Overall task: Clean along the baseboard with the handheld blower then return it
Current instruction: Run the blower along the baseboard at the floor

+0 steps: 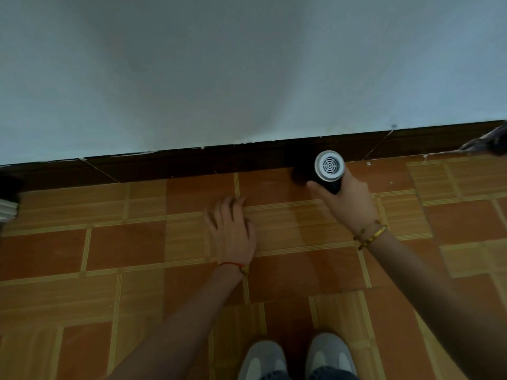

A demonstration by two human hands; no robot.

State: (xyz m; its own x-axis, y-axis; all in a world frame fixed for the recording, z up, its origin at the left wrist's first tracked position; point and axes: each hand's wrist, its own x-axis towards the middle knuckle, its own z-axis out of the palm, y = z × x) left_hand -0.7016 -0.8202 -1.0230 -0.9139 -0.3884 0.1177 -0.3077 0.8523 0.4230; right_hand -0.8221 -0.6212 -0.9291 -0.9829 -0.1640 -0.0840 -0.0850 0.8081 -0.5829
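Observation:
A black handheld blower (pixel 326 171) with a round silver rear grille points at the dark brown baseboard (pixel 192 164), its nozzle close to where the baseboard meets the floor. My right hand (pixel 347 200) is wrapped around the blower's handle. My left hand (pixel 231 229) lies flat on the orange and tan tiled floor (pixel 123 248), fingers spread, holding nothing, to the left of the blower. The nozzle tip is lost in the baseboard's dark shade.
A pale blue-grey wall (pixel 247 64) rises above the baseboard. A dark object with a white ribbed part (pixel 8 198) sits at the left edge. Another dark object (pixel 488 142) pokes in at the right edge by the baseboard. My two grey shoes (pixel 296 357) stand at the bottom.

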